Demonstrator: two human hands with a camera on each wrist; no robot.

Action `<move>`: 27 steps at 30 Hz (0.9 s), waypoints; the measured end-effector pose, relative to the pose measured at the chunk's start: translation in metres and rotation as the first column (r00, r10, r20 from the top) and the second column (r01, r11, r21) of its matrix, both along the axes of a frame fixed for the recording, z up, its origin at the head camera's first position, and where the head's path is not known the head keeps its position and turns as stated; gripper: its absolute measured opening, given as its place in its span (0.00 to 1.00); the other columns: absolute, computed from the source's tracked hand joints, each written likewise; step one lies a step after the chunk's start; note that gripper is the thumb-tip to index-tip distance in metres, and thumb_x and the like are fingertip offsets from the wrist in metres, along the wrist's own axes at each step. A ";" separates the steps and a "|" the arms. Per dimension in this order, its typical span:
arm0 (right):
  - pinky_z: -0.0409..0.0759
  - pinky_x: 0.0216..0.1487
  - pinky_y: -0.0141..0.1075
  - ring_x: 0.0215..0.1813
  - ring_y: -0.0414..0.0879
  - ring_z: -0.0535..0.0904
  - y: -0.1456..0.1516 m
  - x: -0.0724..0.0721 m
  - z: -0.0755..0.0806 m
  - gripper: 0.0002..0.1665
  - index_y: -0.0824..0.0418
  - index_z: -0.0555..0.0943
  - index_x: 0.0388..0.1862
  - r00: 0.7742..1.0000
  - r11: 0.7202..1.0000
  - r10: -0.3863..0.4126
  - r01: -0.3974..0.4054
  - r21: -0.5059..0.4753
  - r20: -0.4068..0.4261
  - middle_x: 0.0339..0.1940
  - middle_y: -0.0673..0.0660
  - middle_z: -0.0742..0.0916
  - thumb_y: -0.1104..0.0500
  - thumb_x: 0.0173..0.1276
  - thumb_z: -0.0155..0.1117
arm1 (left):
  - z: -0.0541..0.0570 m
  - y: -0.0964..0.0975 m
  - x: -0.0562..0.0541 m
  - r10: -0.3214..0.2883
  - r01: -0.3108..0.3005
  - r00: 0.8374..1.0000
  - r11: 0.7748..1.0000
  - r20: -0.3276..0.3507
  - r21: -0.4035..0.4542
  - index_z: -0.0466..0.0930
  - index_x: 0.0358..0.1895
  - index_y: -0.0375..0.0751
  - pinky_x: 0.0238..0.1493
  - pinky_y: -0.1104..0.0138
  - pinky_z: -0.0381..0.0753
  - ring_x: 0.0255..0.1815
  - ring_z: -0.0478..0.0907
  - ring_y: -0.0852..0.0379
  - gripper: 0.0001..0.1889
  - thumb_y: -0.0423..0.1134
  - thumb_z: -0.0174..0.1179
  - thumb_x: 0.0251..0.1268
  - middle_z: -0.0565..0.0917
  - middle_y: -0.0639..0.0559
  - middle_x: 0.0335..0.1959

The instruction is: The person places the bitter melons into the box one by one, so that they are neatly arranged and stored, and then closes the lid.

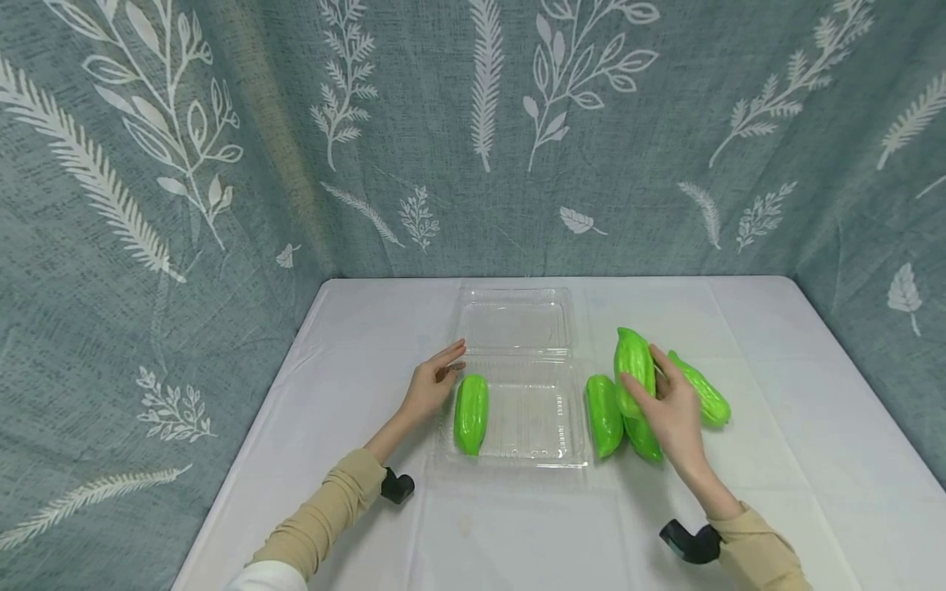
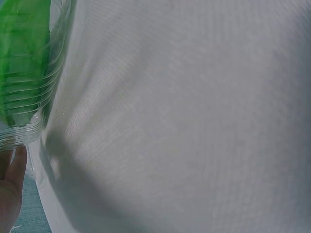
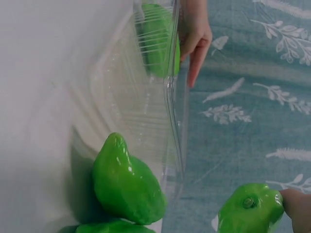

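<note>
My right hand (image 1: 676,414) holds a glossy green, ridged artificial fruit (image 1: 634,365) with a pointed tip, thumb on one side and fingers on the other. It is raised over another green fruit (image 1: 645,443), partly hidden beneath. In the right wrist view, the stem end of the held fruit (image 3: 249,206) faces the camera. My left hand (image 1: 431,386) rests at the left edge of a clear plastic clamshell box (image 1: 532,410), fingers extended by the hinge. One green fruit (image 1: 470,414) lies lengthwise inside, along the box's left wall.
The box's lid (image 1: 513,320) lies folded back, away from me. A green fruit (image 1: 604,414) sits just right of the box, and one more (image 1: 709,398) lies beyond my right hand. A white cloth covers the table (image 1: 517,533); a patterned curtain (image 1: 458,213) hangs behind.
</note>
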State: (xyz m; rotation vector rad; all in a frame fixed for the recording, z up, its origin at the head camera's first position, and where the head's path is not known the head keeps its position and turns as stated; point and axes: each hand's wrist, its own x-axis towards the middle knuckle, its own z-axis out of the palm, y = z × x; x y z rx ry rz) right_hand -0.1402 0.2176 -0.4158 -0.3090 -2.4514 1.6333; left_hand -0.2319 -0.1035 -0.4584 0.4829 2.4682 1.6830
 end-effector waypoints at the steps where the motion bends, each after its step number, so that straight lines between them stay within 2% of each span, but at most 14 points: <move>1: 0.66 0.67 0.39 0.73 0.62 0.60 -0.001 0.000 0.000 0.40 0.67 0.57 0.73 1.000 1.000 0.002 -0.002 0.001 -0.001 0.74 0.66 0.62 0.56 0.67 0.61 | 0.000 0.000 0.000 0.000 0.000 1.000 1.000 0.000 -0.003 0.66 0.62 0.21 0.68 0.51 0.70 0.59 0.75 0.36 0.22 0.19 0.45 0.65 0.64 0.36 0.70; 9: 0.68 0.65 0.37 0.72 0.61 0.61 -0.008 -0.004 0.000 0.41 0.68 0.57 0.73 0.999 0.999 0.030 -0.030 -0.013 -0.017 0.74 0.66 0.62 0.54 0.67 0.62 | -0.003 0.000 -0.002 -0.003 0.003 1.000 1.000 -0.007 -0.014 0.65 0.62 0.20 0.66 0.51 0.72 0.59 0.74 0.35 0.22 0.19 0.44 0.64 0.63 0.34 0.70; 17: 0.69 0.66 0.37 0.73 0.60 0.62 -0.018 -0.008 0.000 0.42 0.66 0.57 0.73 0.999 0.998 0.040 -0.040 -0.057 -0.003 0.74 0.65 0.62 0.53 0.66 0.63 | -0.034 -0.003 -0.016 0.030 -0.030 0.999 1.000 -0.025 0.003 0.68 0.63 0.27 0.66 0.53 0.72 0.58 0.77 0.40 0.22 0.20 0.46 0.65 0.65 0.41 0.71; 27: 0.69 0.65 0.35 0.72 0.60 0.62 -0.027 -0.012 -0.002 0.41 0.68 0.58 0.72 0.999 0.996 0.052 -0.052 -0.070 -0.005 0.74 0.65 0.63 0.55 0.67 0.62 | -0.034 -0.003 -0.016 0.027 -0.026 0.999 1.000 -0.024 0.010 0.68 0.64 0.28 0.67 0.54 0.72 0.59 0.77 0.42 0.22 0.21 0.46 0.65 0.66 0.43 0.71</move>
